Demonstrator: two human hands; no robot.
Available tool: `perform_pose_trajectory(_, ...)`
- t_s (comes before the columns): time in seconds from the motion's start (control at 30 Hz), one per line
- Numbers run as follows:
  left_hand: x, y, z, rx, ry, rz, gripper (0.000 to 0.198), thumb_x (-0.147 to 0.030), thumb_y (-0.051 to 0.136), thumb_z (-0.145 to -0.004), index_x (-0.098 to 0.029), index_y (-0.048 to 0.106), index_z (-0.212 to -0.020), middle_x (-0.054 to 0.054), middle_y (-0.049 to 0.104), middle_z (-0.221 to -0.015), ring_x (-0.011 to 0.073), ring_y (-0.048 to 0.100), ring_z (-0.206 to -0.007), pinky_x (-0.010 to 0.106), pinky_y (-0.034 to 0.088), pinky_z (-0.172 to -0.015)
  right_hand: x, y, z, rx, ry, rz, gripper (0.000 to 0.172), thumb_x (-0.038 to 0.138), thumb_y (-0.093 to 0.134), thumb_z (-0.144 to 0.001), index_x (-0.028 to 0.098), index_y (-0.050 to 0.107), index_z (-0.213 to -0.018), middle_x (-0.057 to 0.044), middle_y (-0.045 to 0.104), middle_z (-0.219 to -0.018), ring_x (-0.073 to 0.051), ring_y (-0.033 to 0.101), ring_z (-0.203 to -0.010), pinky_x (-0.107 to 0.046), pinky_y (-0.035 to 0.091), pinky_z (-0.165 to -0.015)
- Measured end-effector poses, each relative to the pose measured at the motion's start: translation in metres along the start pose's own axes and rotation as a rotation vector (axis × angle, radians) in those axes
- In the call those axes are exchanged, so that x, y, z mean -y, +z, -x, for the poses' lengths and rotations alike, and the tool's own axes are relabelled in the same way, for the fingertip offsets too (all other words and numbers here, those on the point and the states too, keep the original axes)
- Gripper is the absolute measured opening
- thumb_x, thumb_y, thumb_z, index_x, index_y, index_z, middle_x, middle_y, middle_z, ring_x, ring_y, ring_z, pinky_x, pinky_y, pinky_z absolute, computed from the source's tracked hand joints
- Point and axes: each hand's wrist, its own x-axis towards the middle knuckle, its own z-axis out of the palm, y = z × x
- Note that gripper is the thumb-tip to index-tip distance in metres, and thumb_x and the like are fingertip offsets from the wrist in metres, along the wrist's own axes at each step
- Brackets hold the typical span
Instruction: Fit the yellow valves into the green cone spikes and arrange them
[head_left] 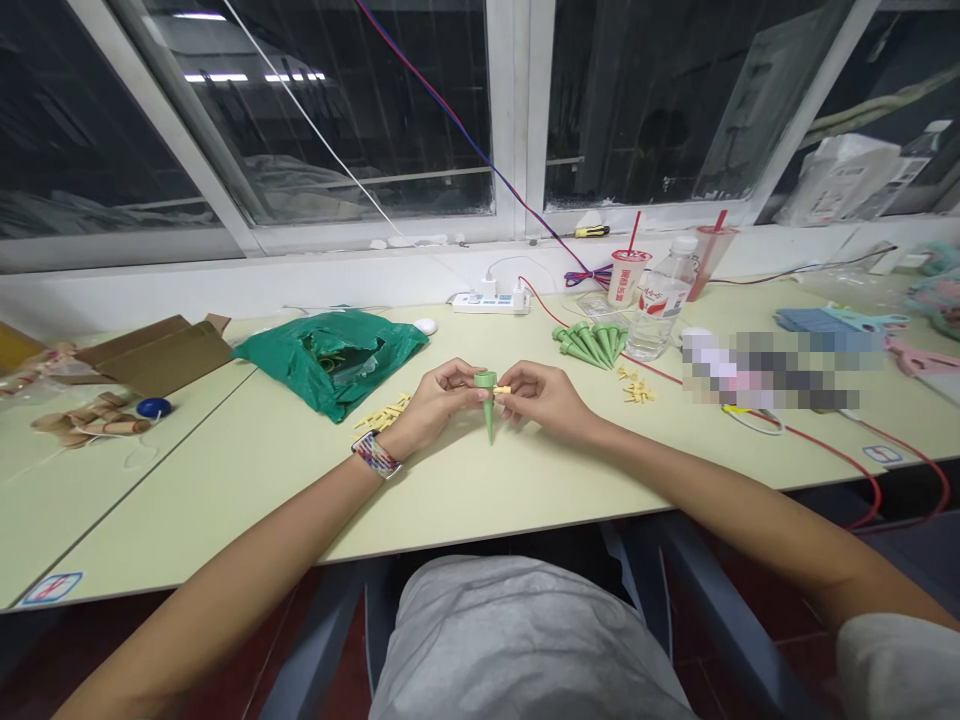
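My left hand [437, 408] grips a green spike [489, 410], my right hand [546, 396] a yellow peg [503, 390]; slack pinching could drop either.

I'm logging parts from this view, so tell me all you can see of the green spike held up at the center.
The green spike looks like plastic: a wider, ring-like head above a smooth body tapering to a point. It is roughly upright, tip down, in front of the person. The left hand grips it near the head, and the right hand holds a small yellow piece at its side; whether that is inserted is unclear.
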Motion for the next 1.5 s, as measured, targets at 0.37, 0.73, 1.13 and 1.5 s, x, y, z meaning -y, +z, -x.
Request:
perform_pose_trajectory(0.37, 0.002, -0.001, 0.000, -0.026, 0.024, -0.033, 0.036, -0.025, 0.096, -0.067, -0.017, 0.071, -0.093, 0.003, 0.075, -0.090, 0.0150, 0.070, -0.081, 0.028, 0.060, -0.077, -0.004, -0.003, -0.001, -0.003, 0.034, -0.006, 0.039, 0.051, 0.084, -0.081, 0.016, 0.070, -0.090, -0.003, 0.073, -0.074, -0.016, 0.072, -0.063, -0.028, 0.061, -0.058)
perform_pose_trajectory(0.73, 0.006, -0.003, -0.001, -0.032, -0.035, -0.083, 0.038, -0.035, 0.092, -0.073, -0.018, 0.072, -0.100, 0.004, 0.074, -0.089, 0.0173, 0.071, -0.082, 0.032, 0.060, -0.080, -0.003, -0.006, -0.006, -0.035, -0.221, 0.413, 0.030, 0.037, 0.073, -0.089, 0.022, 0.069, -0.115, -0.006, 0.071, -0.111, -0.017, 0.071, -0.086, -0.028, 0.060, -0.069)
perform_pose_trajectory(1.13, 0.012, -0.007, -0.004, -0.208, -0.062, -0.193, 0.051, -0.045, 0.082, -0.080, -0.016, 0.069, -0.120, 0.010, 0.077, -0.101, 0.0238, 0.074, -0.092, 0.041, 0.059, -0.091, -0.031, -0.026, -0.075, 0.177, 0.089, 0.347, 0.023, 0.038, 0.070, -0.088, 0.016, 0.068, -0.095, -0.003, 0.072, -0.083, -0.015, 0.066, -0.073, -0.026, 0.057, -0.066)
perform_pose_trajectory(1.5, 0.020, -0.016, -0.008, -0.297, 0.014, -0.249, 0.024, -0.035, 0.071, -0.079, -0.018, 0.067, -0.096, 0.006, 0.067, -0.106, 0.0199, 0.069, -0.097, 0.037, 0.058, -0.091, -0.047, -0.064, -0.192, 0.156, 0.184, 1.011, 0.026, 0.011, 0.067, -0.080, 0.011, 0.079, -0.103, -0.009, 0.079, -0.103, -0.016, 0.067, -0.089, -0.022, 0.049, -0.078)
